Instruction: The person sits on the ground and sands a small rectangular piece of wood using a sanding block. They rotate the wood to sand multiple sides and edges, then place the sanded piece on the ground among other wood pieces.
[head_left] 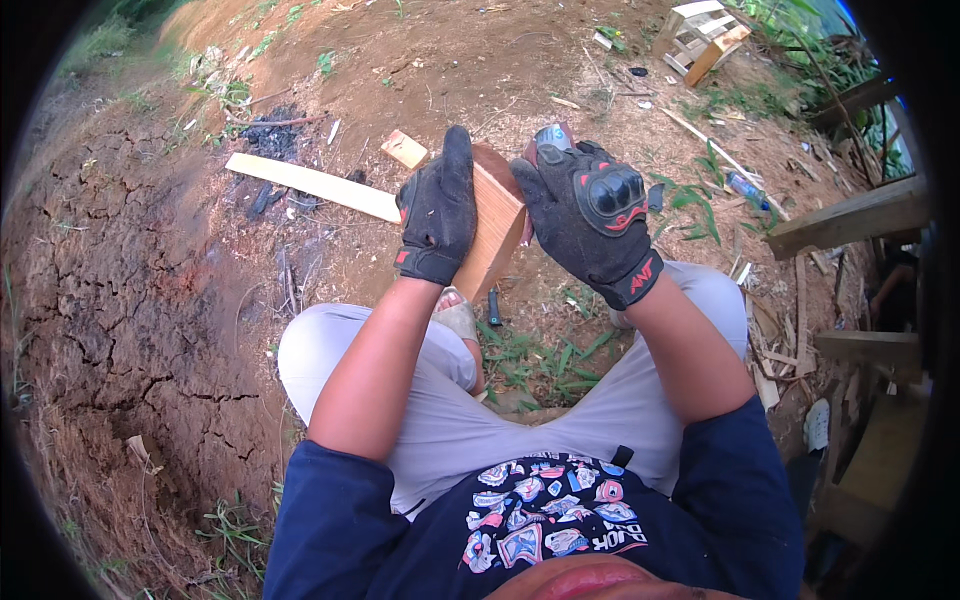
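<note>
Wooden block (492,232), red-lettered right glove (596,222)

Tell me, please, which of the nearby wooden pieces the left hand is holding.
The thick orange-brown block, raised in the left hand; the long pale strip and short pale piece lie on the dirt ground.

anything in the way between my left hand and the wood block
Nothing visible beyond the black glove worn on it: the left hand lies right against the block. The right hand is at the block's other side, clear of it.
</note>
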